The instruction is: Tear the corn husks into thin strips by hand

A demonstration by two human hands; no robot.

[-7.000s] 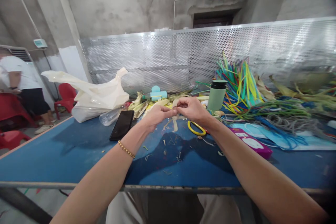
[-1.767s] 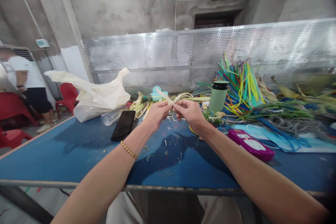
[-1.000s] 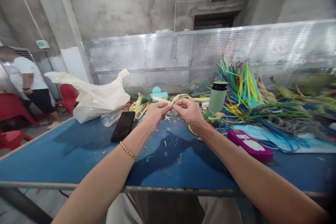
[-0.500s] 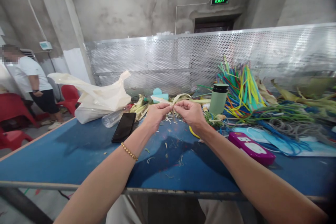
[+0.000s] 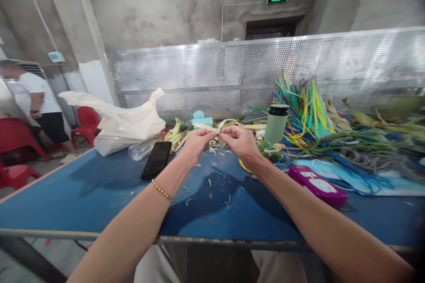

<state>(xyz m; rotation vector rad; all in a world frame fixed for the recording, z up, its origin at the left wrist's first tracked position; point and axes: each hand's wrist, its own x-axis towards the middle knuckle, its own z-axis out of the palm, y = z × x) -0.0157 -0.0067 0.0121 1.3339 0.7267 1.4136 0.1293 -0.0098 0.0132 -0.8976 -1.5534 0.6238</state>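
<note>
Pale green corn husk strips are pinched between my two hands above the middle of the blue table. My left hand, closed, grips them from the left side. From the right, my right hand is closed on the same strips, its fingertips nearly touching those of the left. One strip loops up and over behind the right fingers. The exact fold between the fingertips is too small to make out. Small husk scraps lie on the table beneath.
Left of my hands are a black phone, a clear plastic bottle and a white plastic bag. To the right stand a green jar, colourful strips, a purple box and green cords. A person stands far left.
My hands stay in nearly the same place, still pinching the strips, with the fingertips slightly shifted. The person at the far left has moved a little to the left.
</note>
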